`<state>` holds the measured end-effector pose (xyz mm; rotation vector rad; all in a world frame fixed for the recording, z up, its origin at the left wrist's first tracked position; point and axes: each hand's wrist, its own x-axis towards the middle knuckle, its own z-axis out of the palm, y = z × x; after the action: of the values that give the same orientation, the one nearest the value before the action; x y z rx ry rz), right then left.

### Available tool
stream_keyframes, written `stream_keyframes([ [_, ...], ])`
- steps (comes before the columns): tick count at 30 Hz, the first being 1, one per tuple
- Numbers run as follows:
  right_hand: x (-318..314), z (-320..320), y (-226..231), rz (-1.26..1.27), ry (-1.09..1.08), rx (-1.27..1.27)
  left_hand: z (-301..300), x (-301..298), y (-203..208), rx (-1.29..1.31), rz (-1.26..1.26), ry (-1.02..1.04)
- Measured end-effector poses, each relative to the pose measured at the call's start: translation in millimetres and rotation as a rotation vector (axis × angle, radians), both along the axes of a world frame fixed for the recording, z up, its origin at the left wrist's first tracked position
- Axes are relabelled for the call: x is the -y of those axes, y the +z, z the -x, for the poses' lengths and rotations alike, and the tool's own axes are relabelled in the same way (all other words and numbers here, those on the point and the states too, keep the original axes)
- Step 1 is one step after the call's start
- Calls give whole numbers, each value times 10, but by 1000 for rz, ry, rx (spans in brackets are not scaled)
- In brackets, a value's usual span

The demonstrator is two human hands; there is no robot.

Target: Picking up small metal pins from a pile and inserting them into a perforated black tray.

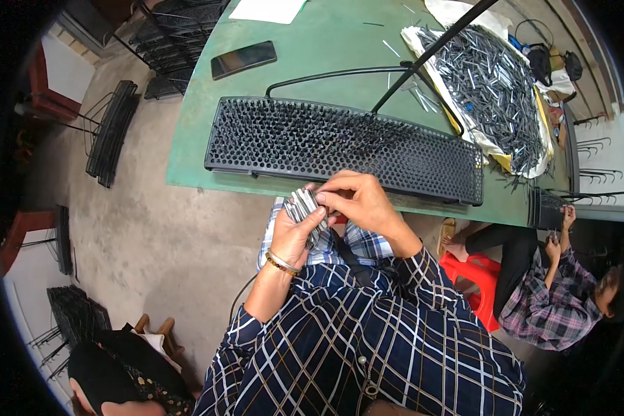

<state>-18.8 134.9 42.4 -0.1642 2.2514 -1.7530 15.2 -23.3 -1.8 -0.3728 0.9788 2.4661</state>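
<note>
My left hand is closed around a bundle of short, silvery and dark metal rods, held just off the table's near edge. At the bundle's upper right, my right hand has its thumb and fingertips pressed together. Whether a single rod is between those fingertips cannot be made out. Directly beyond both hands lies a long black perforated rack with rows of round holes. Dark pieces stand up from the holes across its left and middle; toward the right end the holes look bare.
A heap of rods lies on a white sack on the green table, with loose rods beside it. A black phone rests at the left. Black bars rise from the rack. A co-worker sits at the right, near a red stool.
</note>
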Motion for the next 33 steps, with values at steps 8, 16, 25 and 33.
stream_keyframes([
  [8,197,290,113,-117,-284,-582,-11,13,-59,138,-18,-73],
  [16,351,475,-220,-257,-229,-798,-25,50,-52,152,-61,-66],
  [25,346,455,-172,-577,-88,-953,-8,98,-72,121,-31,-49],
  [33,375,410,-166,-642,-132,-916,5,80,-16,88,32,-57],
])
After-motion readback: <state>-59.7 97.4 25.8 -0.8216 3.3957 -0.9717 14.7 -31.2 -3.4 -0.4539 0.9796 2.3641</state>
